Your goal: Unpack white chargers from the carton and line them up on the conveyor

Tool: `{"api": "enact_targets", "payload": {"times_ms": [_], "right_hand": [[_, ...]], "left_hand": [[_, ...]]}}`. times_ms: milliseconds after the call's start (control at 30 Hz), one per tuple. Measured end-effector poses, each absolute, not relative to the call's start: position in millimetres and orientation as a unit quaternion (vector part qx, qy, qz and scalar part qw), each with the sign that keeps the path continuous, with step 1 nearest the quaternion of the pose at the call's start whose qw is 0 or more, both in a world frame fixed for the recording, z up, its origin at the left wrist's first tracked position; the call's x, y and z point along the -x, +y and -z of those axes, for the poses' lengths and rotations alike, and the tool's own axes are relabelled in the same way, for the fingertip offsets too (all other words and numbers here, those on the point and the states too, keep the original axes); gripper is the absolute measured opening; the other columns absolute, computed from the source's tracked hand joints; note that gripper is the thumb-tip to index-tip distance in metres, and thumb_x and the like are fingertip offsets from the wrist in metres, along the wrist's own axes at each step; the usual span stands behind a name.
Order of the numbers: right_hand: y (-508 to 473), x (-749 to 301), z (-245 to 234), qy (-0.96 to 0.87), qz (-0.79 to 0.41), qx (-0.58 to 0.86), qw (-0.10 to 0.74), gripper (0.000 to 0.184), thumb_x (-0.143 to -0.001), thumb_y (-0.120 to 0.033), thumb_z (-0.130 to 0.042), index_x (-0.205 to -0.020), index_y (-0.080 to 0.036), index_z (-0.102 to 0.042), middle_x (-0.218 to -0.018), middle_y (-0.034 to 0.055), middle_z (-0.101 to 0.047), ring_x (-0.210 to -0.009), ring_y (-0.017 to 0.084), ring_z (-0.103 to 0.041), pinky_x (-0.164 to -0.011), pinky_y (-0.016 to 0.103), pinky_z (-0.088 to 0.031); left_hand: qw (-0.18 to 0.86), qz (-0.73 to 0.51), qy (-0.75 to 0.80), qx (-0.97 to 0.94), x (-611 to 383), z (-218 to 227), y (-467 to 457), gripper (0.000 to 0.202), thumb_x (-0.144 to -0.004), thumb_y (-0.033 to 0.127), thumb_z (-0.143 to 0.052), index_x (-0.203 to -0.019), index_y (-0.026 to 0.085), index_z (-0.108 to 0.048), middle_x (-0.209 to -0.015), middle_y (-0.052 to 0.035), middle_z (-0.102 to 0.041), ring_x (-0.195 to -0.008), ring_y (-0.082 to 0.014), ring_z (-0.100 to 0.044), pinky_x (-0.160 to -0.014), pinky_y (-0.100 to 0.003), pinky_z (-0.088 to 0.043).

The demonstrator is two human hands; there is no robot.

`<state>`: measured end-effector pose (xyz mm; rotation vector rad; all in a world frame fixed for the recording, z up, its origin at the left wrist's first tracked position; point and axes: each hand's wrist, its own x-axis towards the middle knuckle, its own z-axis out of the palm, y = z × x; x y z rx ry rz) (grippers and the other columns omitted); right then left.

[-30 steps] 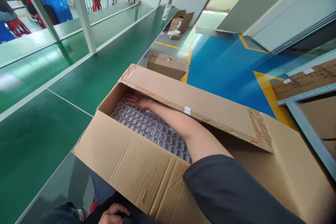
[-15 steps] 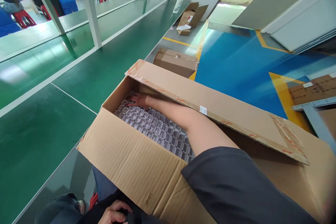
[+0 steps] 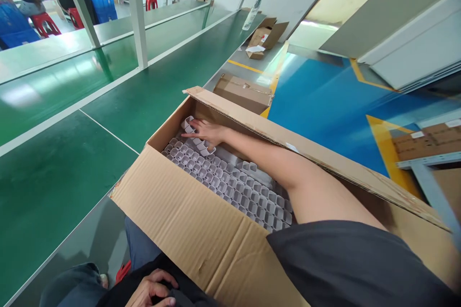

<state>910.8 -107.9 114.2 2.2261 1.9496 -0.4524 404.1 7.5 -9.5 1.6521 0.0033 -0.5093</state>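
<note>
A large open cardboard box (image 3: pixel 194 201) holds tightly packed rows of small clear plastic cups (image 3: pixel 216 172). Reaching inside near its far end, my right hand (image 3: pixel 209 133) spans a short row of these plastic cups (image 3: pixel 188 123), which sits raised and tilted above the rest. Its fingers and thumb grip that row from both ends. Beside the row, a gap along the far wall shows a greyish layer beneath. Low in the view, my left hand (image 3: pixel 153 290) rests by my lap with curled fingers against dark cloth; whatever it holds is hidden.
A long green workbench (image 3: pixel 118 100) with white posts runs along the left. A water bottle (image 3: pixel 252 13) stands at its far end. Cardboard cartons (image 3: pixel 243 92) lie on the floor beyond my box. Cartons on a rack (image 3: pixel 428 139) are at right. People sit in the far left background.
My right hand has lifted a row of plastic cups, uncovering a gap along the box's far wall. The near-side view has shifted slightly, and the far flap tilts more upright. My left hand stays low.
</note>
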Motion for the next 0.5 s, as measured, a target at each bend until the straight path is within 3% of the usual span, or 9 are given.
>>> {"api": "enact_targets", "payload": {"times_ms": [100, 200, 333, 400, 500], "right_hand": [[-134, -883, -160, 0.621, 0.11, -0.776, 0.028, 0.115, -0.054, -0.022, -0.09, -0.155, -0.024, -0.036, -0.164, 0.0169, -0.013, -0.148, 0.05, -0.009, -0.117, 0.064, -0.014], [-160, -848, -203, 0.601, 0.098, -0.793, -0.027, 0.116, -0.054, -0.025, -0.09, -0.155, -0.026, -0.033, -0.163, 0.0149, -0.013, -0.147, 0.05, -0.011, -0.118, 0.063, -0.017], [-187, -807, -246, 0.546, 0.086, -0.823, -0.13, 0.13, -0.055, -0.033, -0.09, -0.159, -0.027, -0.012, -0.162, 0.0148, -0.011, -0.147, 0.048, -0.016, -0.12, 0.06, -0.022], [-196, -786, -257, 0.505, 0.114, -0.83, -0.208, 0.13, -0.058, -0.041, -0.089, -0.159, -0.031, -0.008, -0.161, 0.0133, -0.018, -0.146, 0.047, -0.022, -0.118, 0.06, -0.027], [-206, -745, -258, 0.442, 0.2, -0.8, -0.353, 0.111, -0.07, -0.051, -0.081, -0.158, -0.034, -0.015, -0.155, 0.0117, -0.034, -0.142, 0.045, -0.032, -0.113, 0.062, -0.034]], "left_hand": [[0.649, 0.214, 0.012, -0.73, -405, -1, 10, 0.049, -0.083, 0.073, -0.053, -0.068, 0.027, -0.065, -0.109, -0.0066, -0.071, -0.103, -0.0296, -0.067, -0.091, -0.044, -0.053], [0.639, 0.2, 0.016, -0.742, -412, -24, 22, 0.039, -0.09, 0.061, -0.054, -0.086, 0.028, -0.074, -0.117, -0.0067, -0.069, -0.109, -0.0263, -0.065, -0.098, -0.038, -0.05], [0.59, 0.159, 0.008, -0.791, -430, -73, 50, 0.031, -0.097, 0.049, -0.052, -0.108, 0.03, -0.074, -0.122, -0.0057, -0.067, -0.116, -0.0216, -0.062, -0.105, -0.034, -0.046], [0.576, 0.101, 0.01, -0.811, -437, -97, 61, 0.029, -0.097, 0.045, -0.053, -0.112, 0.029, -0.072, -0.124, -0.0055, -0.067, -0.118, -0.0213, -0.061, -0.106, -0.034, -0.046], [0.576, -0.042, 0.001, -0.816, -445, -124, 64, 0.033, -0.095, 0.038, -0.058, -0.126, 0.029, -0.065, -0.132, -0.007, -0.063, -0.123, -0.0231, -0.058, -0.107, -0.036, -0.048]]}}
